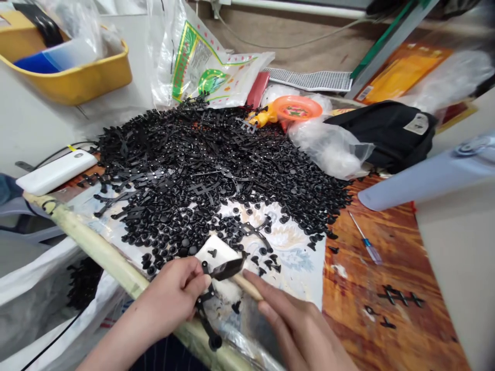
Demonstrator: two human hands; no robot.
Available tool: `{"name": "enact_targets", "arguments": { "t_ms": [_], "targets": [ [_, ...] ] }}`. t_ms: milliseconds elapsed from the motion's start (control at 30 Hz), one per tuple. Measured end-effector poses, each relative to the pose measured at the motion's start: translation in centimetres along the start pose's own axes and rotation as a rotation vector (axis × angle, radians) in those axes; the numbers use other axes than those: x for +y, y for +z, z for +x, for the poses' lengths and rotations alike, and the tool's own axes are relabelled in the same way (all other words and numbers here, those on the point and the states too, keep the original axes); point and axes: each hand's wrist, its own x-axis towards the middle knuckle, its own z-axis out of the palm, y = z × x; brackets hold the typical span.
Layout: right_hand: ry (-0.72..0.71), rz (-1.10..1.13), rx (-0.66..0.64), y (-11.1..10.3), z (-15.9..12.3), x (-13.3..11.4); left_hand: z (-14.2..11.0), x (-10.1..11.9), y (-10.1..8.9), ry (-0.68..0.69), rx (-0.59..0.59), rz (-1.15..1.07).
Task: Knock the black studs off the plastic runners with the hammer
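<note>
1. The desk (390, 309) carried everything in front of you: a wood-patterned top, partly covered by a floral sheet (294, 242), with one pale pole (96, 252) along its near edge.
2. One white sack (38, 293) stood open beyond the pole, beside your left arm, with black parts (85, 283) showing inside. A piece dropped near the pole could have landed there unnoticed.
3. One heap of black plastic parts (201, 170) spread across the sheet, far too many to count (hundreds, at a guess). A careless sleeve could have pushed them toward the sack or off the desk.
4. Your two hands were close together but apart, just above the pole. Your left hand (170, 288) was clamped on one black plastic runner (207, 319), which hung below it, while your right hand (294, 324) was clamped on the pale handle of one dark-bladed knife (230, 269).
5. That blade pointed toward your left fingers (199, 281), so a sudden slip could have cut them.
6. One white power bank (56, 172) lay at the left, one screwdriver (365, 239) at the right, and three loose black pieces (402, 296) on the bare desk top.
</note>
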Motion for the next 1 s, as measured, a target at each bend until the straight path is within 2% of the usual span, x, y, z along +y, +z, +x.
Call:
{"name": "enact_targets", "arguments": {
  "t_ms": [100, 200, 300, 433, 500, 600, 700, 767, 867, 933, 1000],
  "targets": [
    [0.152, 0.282, -0.045, -1.1, 1.7, -0.3, 0.1, -0.1, -0.6, -0.076, -0.12, -0.108],
    [0.226, 0.488, -0.024, -1.8, 4.3, -1.1, 0.0, 0.1, -1.0, -0.039, -0.2, -0.19],
    [0.272, 0.552, -0.045, -1.3, 6.8, -1.7, -0.5, 0.7, -0.8, 0.019, -0.241, -0.173],
    [0.278, 0.621, -0.277, 0.1, 8.7, -2.3, -1.6, 1.6, -0.3, 0.116, -0.218, -0.096],
    [0.271, 0.665, -0.356, 0.2, 8.9, -2.7, -2.3, 1.6, -0.6, 0.153, -0.149, -0.083],
    [0.326, 0.746, -0.337, -0.7, 8.7, -3.3, -3.3, 0.5, -1.8, 0.222, -0.026, -0.271],
    [0.406, 0.843, -0.235, -1.9, 8.4, -3.9, -3.8, -1.1, -2.3, 0.252, -0.031, -0.599],
    [0.42, 0.873, -0.185, -2.1, 8.3, -4.2, -3.9, -1.8, -1.4, 0.201, -0.078, -0.72],
    [0.389, 0.88, -0.147, -1.6, 7.9, -4.7, -3.8, -1.6, 1.2, 0.153, -0.127, -0.84],
    [0.36, 0.869, -0.125, -1.0, 7.6, -4.9, -3.7, -1.0, 2.6, 0.142, -0.084, -0.887],
    [0.355, 0.833, -0.14, -0.5, 7.4, -4.7, -3.7, -0.3, 3.2, 0.102, -0.034, -0.883]
  ]
}}
